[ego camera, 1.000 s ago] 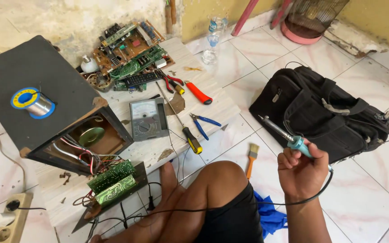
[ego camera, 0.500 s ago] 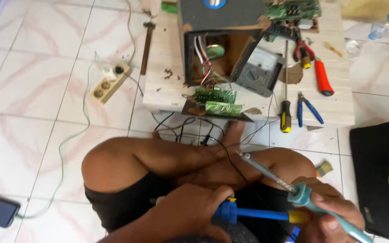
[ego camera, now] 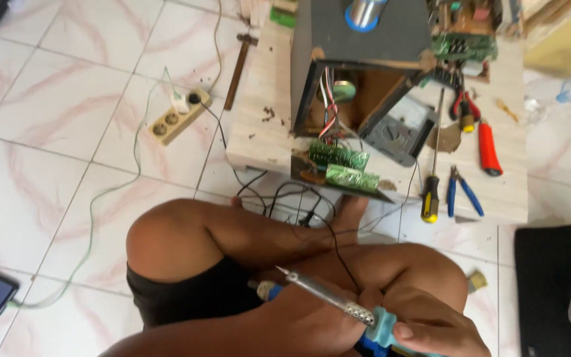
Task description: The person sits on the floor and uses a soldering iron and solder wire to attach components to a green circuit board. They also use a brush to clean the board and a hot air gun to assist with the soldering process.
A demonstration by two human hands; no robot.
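White tiled floor with pink veining, a low pale wooden board (ego camera: pixel 259 125) laid on it as the worktop. At the board's far edge, an open dark box (ego camera: pixel 358 59) with wires spilling out; at its near edge, green circuit boards (ego camera: pixel 342 168). Toward the right edge, a grey meter (ego camera: pixel 398 129), a yellow-handled screwdriver (ego camera: pixel 431 192), blue pliers (ego camera: pixel 460 192) and a red-handled tool (ego camera: pixel 488 149). Off the left edge, a power strip (ego camera: pixel 173 119). Below, over crossed legs: right hand (ego camera: pixel 431 327) closed around a teal-handled soldering iron (ego camera: pixel 338 301), tip up-left. Left hand (ego camera: pixel 299 320) closed on a blue-handled tool (ego camera: pixel 266 289).
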